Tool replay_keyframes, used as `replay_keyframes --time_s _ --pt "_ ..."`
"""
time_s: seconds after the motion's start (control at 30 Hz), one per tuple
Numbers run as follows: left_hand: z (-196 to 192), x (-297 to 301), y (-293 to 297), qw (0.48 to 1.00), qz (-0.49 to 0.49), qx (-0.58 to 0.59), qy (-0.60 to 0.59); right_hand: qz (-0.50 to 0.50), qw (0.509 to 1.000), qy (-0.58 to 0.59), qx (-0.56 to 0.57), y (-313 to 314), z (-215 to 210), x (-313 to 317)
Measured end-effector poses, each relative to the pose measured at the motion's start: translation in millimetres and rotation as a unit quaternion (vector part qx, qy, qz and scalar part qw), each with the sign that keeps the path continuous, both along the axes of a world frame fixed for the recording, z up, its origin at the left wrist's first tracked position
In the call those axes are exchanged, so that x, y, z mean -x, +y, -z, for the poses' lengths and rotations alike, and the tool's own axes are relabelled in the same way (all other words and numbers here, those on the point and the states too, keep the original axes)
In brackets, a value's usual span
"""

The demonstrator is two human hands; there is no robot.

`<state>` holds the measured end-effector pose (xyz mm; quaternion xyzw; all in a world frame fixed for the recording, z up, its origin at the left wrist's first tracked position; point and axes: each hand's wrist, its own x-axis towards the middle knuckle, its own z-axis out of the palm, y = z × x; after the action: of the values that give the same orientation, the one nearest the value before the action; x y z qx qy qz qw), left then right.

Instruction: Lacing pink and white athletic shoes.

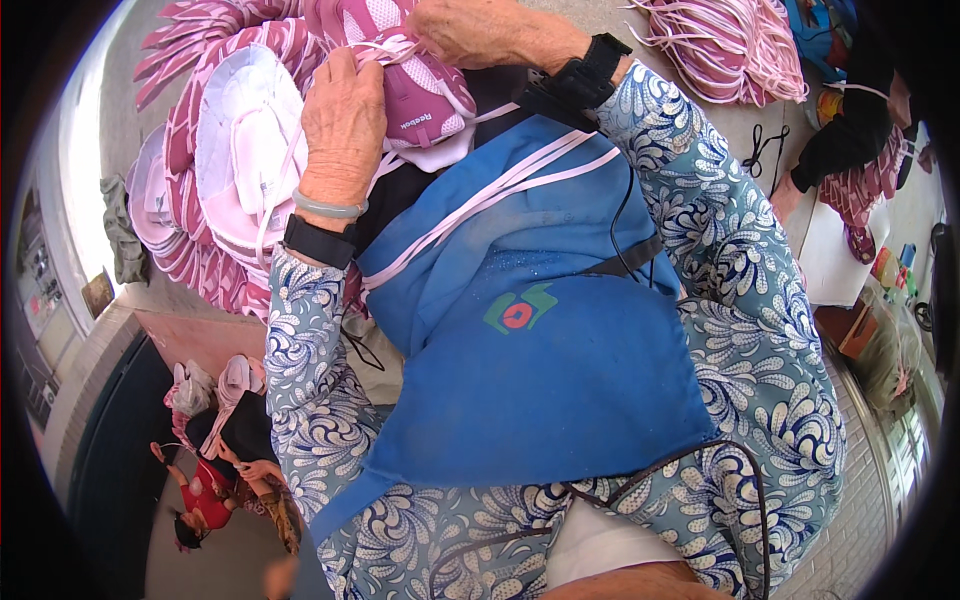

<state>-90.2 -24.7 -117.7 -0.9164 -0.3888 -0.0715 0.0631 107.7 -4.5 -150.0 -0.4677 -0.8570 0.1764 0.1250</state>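
A pink and white shoe upper [425, 95] lies at the top middle, just beyond my blue apron [540, 370]. White shoelace [388, 48] crosses its front between my hands. My left hand [343, 120] is closed, back upward, its fingertips pinching the lace at the shoe's left side. On the far right side of the shoe, my right hand [475, 30] is curled with its fingers at the lace; its fingertips are partly hidden. Long pale laces [500, 195] trail across the apron over my lap.
Stacked pink shoe uppers [185, 185] stand at the left, a pale lining [250, 150] facing up. Another laced pile [725, 45] lies far right. A co-worker's dark sleeve [850, 125] and pink upper are at the right. Another person [208, 500] sits lower left.
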Motion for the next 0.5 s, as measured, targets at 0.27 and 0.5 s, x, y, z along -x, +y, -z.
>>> replay_keyframes --time_s 0.27,0.5 --pt "-16 -13 -27 0.958 0.044 0.157 -0.236 0.103 0.984 0.143 0.008 -22 10 0" --pt "3 -37 -20 0.814 -0.264 0.402 -0.327 0.108 0.974 0.198 0.014 -16 20 -2"
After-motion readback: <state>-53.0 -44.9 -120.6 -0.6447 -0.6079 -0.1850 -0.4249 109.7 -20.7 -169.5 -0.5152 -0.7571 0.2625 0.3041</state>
